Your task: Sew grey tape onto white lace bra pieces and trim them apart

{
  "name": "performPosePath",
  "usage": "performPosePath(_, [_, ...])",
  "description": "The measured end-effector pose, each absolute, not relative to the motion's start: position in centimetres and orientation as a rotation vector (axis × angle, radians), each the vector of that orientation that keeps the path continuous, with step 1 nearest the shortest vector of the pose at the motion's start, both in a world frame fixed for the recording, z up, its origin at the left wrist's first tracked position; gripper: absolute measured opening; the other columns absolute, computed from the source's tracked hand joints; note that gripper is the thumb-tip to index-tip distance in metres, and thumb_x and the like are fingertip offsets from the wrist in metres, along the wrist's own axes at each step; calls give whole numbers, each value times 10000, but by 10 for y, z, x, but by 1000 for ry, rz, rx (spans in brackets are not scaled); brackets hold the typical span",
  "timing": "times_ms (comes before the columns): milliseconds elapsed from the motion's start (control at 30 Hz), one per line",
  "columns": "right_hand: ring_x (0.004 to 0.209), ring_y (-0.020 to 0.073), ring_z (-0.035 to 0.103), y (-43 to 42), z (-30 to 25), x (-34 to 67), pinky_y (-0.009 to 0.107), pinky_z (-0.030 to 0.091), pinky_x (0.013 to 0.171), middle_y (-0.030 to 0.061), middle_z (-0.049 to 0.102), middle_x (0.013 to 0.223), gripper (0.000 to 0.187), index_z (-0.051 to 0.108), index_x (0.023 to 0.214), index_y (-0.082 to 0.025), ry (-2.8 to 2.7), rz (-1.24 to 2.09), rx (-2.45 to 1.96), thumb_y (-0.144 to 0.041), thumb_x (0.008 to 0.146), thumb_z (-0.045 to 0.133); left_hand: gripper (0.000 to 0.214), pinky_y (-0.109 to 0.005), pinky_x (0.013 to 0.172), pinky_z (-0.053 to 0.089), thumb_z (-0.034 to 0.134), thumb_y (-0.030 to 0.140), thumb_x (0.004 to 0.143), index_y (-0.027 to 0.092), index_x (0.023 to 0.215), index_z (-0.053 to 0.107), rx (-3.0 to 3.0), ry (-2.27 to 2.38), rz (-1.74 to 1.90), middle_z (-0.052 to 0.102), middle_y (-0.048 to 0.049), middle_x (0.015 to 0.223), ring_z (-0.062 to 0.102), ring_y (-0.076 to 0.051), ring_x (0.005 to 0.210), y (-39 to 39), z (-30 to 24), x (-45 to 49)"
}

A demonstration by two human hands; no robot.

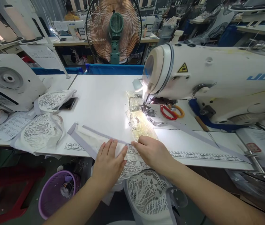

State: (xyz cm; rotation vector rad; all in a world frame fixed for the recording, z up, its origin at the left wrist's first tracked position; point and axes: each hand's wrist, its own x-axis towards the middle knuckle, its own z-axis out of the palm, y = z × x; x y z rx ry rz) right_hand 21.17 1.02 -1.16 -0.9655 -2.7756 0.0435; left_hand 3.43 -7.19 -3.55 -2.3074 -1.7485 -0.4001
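Note:
A white lace garment piece (132, 164) with grey edging lies over the table's front edge, its plain end spread to the left. My left hand (110, 161) rests flat on it, fingers extended. At the piece's upper edge, my right hand (154, 153) pinches the grey edging between thumb and forefinger. More lace fabric (146, 193) hangs below the table edge. Just beyond my right hand stands a white sewing machine (207, 72), its lamp lighting the needle area. A yellowish glittery plate (140, 120) lies by the needle, and grey binding tape (198, 136) runs from there to the right.
Red- and orange-handled scissors (171, 112) lie behind the needle area, with a wooden-handled pointed tool (204, 126) to their right. Finished-looking lace pieces (41, 131) and a phone (69, 103) sit at left. A purple bin (57, 193) stands below; a fan (115, 31) stands behind.

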Motion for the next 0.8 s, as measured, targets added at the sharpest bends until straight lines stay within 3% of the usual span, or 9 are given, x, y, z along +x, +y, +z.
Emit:
performPosePath(233, [588, 143, 366, 14, -10, 201, 262, 178, 496, 21, 485, 675, 228, 608, 820, -166, -2813, 30, -927, -52, 807, 410, 360, -498, 958, 408, 452, 317, 874, 251, 1212, 559, -2330, -1747, -379, 530, -152, 1209, 469, -322, 1170, -71, -33, 33])
performPosePath(467, [582, 144, 412, 15, 4, 223, 265, 197, 483, 30, 502, 666, 252, 594, 765, -166, -2891, 57, -992, 13, 712, 424, 345, -494, 935, 425, 463, 303, 867, 250, 1189, 575, -2324, -1731, -370, 539, -155, 1199, 476, -328, 1157, -71, -31, 34])
performPosePath(667, [598, 140, 488, 7, 4, 246, 238, 338, 511, 15, 545, 699, 184, 494, 776, -200, -2413, 674, -1188, -198, 891, 351, 380, -497, 947, 400, 447, 341, 883, 229, 1235, 535, -2376, -1667, -282, 503, -169, 1266, 444, -326, 1198, -66, -35, 19])
performPosePath(800, [623, 149, 523, 0, -6, 241, 255, 396, 545, 8, 574, 721, 202, 451, 790, -217, -2213, 967, -1188, -271, 916, 302, 385, -500, 953, 388, 456, 288, 886, 248, 1267, 493, -2508, -1588, -94, 471, -141, 1322, 425, -298, 1227, -45, -21, -17])
